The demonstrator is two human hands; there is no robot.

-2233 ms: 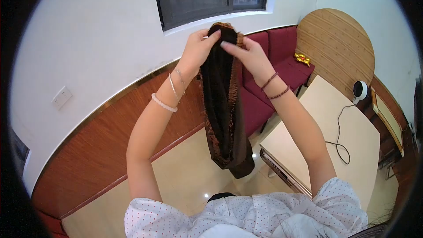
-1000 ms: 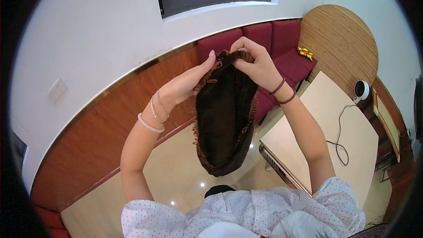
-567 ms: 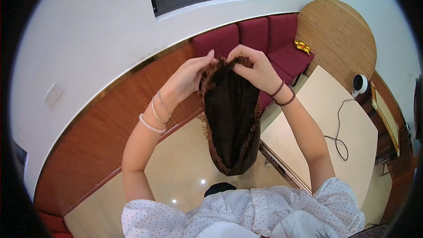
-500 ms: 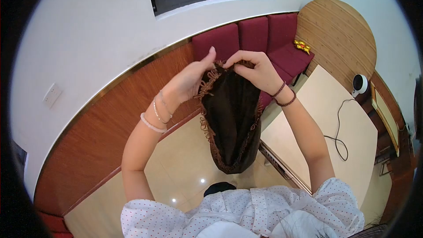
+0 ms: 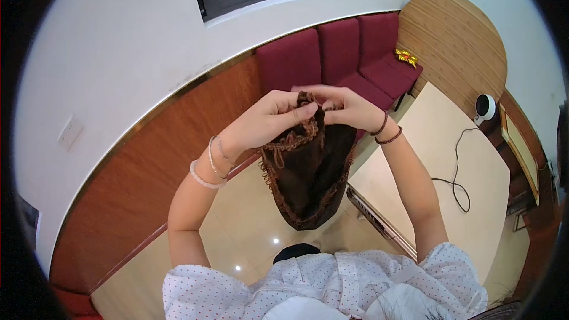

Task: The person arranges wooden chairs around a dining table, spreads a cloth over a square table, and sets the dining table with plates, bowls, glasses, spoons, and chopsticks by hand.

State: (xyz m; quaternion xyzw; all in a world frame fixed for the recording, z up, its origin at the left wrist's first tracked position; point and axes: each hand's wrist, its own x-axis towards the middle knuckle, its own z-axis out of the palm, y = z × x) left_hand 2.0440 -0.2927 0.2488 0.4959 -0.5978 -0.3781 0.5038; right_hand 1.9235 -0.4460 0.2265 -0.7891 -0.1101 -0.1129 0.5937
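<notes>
The light is bright, soft and quite even, and small spots of glare shine on the floor (image 5: 243, 219) at lower centre. Wide-lens distortion bends the wall (image 5: 124, 41) at left, and the corners become black

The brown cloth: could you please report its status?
Left hand pinching brown cloth near its top; right hand touching it alongside. Cloth hanging below both. Possible obstacle: table at right.

Cloth (image 5: 305, 175) left of the table (image 5: 487, 184)

Left hand (image 5: 267, 121) and right hand (image 5: 355, 109) grip a fringed brown cloth (image 5: 299, 175), its top edge apparently folded over
</notes>
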